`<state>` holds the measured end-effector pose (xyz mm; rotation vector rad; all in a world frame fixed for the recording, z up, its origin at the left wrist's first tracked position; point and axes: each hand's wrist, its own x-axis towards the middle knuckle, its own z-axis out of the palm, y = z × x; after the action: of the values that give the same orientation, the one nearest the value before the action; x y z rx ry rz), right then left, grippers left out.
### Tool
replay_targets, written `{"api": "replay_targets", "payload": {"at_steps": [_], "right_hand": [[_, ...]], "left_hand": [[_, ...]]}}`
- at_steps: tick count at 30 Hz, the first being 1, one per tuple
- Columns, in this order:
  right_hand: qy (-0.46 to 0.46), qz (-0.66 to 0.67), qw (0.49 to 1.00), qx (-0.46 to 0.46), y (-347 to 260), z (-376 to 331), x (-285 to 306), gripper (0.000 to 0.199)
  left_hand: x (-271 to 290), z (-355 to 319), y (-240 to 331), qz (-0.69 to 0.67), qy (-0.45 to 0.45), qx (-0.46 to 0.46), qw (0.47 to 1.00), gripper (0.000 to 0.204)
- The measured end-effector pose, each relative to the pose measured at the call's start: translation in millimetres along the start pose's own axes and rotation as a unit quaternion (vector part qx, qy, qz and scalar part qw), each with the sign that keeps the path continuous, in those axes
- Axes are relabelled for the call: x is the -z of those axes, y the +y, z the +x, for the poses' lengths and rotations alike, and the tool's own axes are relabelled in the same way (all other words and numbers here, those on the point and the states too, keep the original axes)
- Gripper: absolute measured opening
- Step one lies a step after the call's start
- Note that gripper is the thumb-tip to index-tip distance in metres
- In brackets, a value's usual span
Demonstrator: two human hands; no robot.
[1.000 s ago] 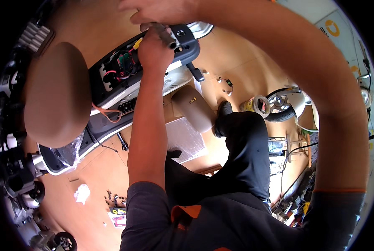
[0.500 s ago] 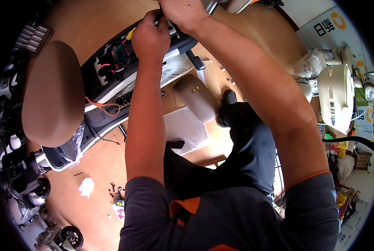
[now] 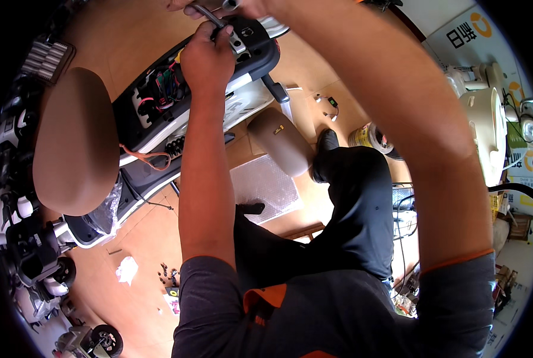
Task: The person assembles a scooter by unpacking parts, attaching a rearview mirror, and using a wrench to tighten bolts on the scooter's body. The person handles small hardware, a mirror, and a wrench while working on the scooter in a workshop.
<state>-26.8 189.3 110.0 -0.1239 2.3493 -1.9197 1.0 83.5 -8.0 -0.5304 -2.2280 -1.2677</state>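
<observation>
My left hand (image 3: 208,62) is closed over the rear end of a scooter body (image 3: 260,58), its thumb and fingers pinched at the lower end of a metal rod-shaped tool (image 3: 208,14). At the top edge my right hand (image 3: 253,7), partly cut off, has its fingers closed about the tool's upper part. Below the tool lies a silver metal bracket (image 3: 237,44) with holes, set in the black top of the body. Beside my left wrist, an opening holds bundled coloured wires (image 3: 166,83). The tool's exact kind and its tip are hidden.
A brown scooter seat (image 3: 78,143) is at left. A brown padded backrest (image 3: 280,140) and a bubble-wrapped sheet (image 3: 266,185) lie near my legs. Small screws (image 3: 168,273) and white crumpled paper (image 3: 125,269) are on the floor. A tub (image 3: 368,137) stands right of my shoe.
My right hand has moved up and left, and the metal tool and bracket have come into sight. My left hand has shifted slightly left. My right forearm has swung right.
</observation>
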Motion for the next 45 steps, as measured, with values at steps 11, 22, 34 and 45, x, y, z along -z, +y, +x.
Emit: {"api": "replay_targets", "payload": {"at_steps": [11, 22, 34, 45], "right_hand": [[-0.086, -0.366, 0.926, 0.027, -19.6, 2.0, 24.0, 0.03], [-0.108, -0.503, 0.855, 0.069, -34.6, -19.2, 39.8, 0.029], [-0.118, -0.64, 0.748, 0.131, -50.1, -44.3, 35.1, 0.03], [-0.091, -0.726, 0.653, 0.195, -58.4, -60.3, 8.6, 0.032]], "left_hand": [[-6.7, 0.5, 12.9, -0.014, 0.015, -0.032, 0.999, 0.025], [13.9, 8.1, 27.6, 0.023, -0.18, -0.033, 0.983, 0.026], [14.6, 9.3, 5.8, -0.078, -0.2, -0.018, 0.976, 0.03], [14.0, 10.3, -6.1, -0.12, -0.201, -0.036, 0.971, 0.03]]}}
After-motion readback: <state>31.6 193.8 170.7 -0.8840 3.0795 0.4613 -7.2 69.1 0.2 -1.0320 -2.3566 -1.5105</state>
